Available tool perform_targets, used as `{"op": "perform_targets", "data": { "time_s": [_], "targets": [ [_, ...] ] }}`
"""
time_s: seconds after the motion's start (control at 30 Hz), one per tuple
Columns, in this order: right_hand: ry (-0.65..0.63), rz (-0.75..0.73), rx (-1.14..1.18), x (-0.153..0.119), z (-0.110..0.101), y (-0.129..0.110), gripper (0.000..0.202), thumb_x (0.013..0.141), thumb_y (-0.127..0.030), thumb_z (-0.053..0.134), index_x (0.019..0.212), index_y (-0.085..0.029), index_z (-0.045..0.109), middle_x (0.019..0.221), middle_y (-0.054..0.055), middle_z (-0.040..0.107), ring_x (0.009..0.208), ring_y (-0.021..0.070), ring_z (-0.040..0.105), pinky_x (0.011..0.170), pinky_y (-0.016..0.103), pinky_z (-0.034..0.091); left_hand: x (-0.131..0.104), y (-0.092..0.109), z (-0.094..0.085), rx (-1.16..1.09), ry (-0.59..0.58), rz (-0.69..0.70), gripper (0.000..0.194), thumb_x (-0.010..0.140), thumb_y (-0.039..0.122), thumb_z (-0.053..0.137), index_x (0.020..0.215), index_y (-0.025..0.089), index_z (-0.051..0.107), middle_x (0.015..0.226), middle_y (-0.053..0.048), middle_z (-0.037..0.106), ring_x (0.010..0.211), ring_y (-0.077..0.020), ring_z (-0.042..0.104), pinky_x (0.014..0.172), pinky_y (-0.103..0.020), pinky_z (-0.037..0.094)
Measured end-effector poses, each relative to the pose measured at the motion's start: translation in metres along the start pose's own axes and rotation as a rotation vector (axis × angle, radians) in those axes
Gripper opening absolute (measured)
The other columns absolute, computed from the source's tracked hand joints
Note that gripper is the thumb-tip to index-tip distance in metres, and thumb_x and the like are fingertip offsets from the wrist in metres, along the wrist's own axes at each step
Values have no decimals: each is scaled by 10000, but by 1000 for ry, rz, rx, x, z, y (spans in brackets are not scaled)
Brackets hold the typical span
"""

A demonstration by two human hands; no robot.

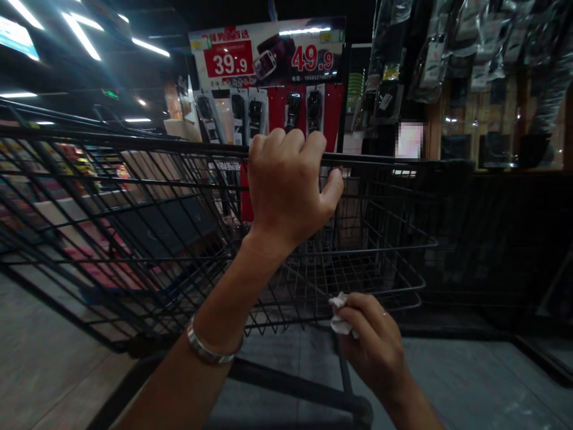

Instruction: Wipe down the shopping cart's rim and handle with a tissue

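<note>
Left grip [286, 176] on a shopping cart [295, 384], right grip [373, 340] on a tissue [341, 325]

In a dim store aisle, I curl the fingers of my left grip over the dark top rail [358, 159] of the cart, knuckles up, my thumb jutting to the right just below it. A silver bracelet [212, 353] circles my left wrist. Lower and to the right, my right grip is closed around the tissue, white and crumpled, its edges poking out past my fingertips; a thin ring [385, 313] shows on one finger. The tissue is in front of the cart's wire basket, near its lower edge; whether it touches the wire I cannot tell. Beyond the rail, packaged belts [316, 110] hang in a row under a price sign [268, 54] reading 39.9 and 49.9. More goods in clear wrapping [434, 65] hang at upper right. Through the bars at left, a dark box [179, 218] is visible. Strip lights [83, 36] glow on the ceiling at upper left, and pale tiles cover the floor [452, 370] below.
</note>
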State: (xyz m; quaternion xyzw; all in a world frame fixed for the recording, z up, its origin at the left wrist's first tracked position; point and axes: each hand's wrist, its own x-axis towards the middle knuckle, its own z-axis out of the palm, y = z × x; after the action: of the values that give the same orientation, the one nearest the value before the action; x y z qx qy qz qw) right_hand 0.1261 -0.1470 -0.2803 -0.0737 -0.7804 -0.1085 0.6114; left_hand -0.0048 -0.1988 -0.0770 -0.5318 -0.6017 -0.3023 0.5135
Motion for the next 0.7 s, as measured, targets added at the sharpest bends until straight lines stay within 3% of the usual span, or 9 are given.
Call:
{"op": "perform_targets", "data": {
  "time_s": [0.17,0.4,0.47,0.57,0.7],
  "targets": [
    [24,30,-120,-5,-21,25,152,815,-28,521,856,-161,584,899,69,600,816,156,604,712,275,537,0,1,0,44,-9,-4,285,858,428,466,952,174,553,955,-94,603,987,-294,517,870,-448,350],
    [143,201,-345,-7,-56,62,81,784,-146,611,755,-194,552,778,24,581,689,146,593,612,262,502,4,1,-1,-78,-60,-42,261,842,421,499,950,187,537,992,-93,596,988,-274,475,931,-451,288],
    [182,352,-359,-7,-61,70,63,760,-210,628,800,-178,591,788,46,613,700,175,611,625,298,510,5,1,-1,-123,-65,-58,244,829,419,521,927,195,530,988,-91,594,994,-275,470,950,-453,275],
    [237,737,-237,-3,-62,72,289,698,-327,647,921,-143,660,801,79,670,689,211,643,619,336,523,5,1,-2,-117,-44,-66,249,819,425,534,919,197,527,976,-93,595,1013,-284,471,946,-465,284],
    [239,1133,-6,10,-56,60,312,580,-340,661,810,-133,701,709,80,691,624,217,650,534,303,508,4,0,-2,-81,-37,-81,215,803,416,537,882,216,527,946,-83,581,1002,-293,486,923,-493,304]
  ]
}}
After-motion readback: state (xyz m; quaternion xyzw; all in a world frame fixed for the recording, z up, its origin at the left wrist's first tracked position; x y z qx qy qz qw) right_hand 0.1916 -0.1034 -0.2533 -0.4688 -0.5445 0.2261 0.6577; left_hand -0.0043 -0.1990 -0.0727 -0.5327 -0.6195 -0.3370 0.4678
